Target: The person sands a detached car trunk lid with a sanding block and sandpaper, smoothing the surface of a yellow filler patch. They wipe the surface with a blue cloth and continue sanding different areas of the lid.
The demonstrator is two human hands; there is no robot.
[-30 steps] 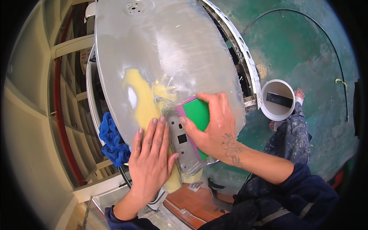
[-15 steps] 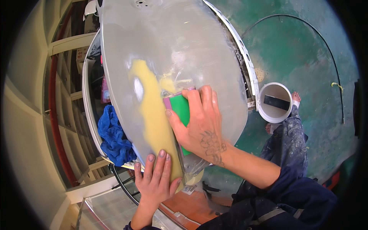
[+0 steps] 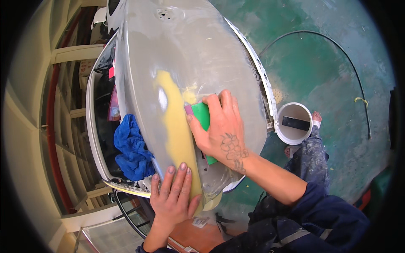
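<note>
Right hand (image 3: 223,131), head view: I have fingers and thumb clamped around the green block (image 3: 201,114).
Green block: under my palm against the grey panel (image 3: 215,67), just right of the yellow patch (image 3: 178,130) (a pinkish-purple layer (image 3: 188,110) shows along its left edge).
Left hand (image 3: 175,200): I lay it flat, fingers slightly spread, gripping nothing, partly over the yellow patch.
Blue cloth (image 3: 133,147): bunched beside the panel's left edge.
White bucket (image 3: 292,135): right of the panel, a dark bar (image 3: 295,123) inside.
</note>
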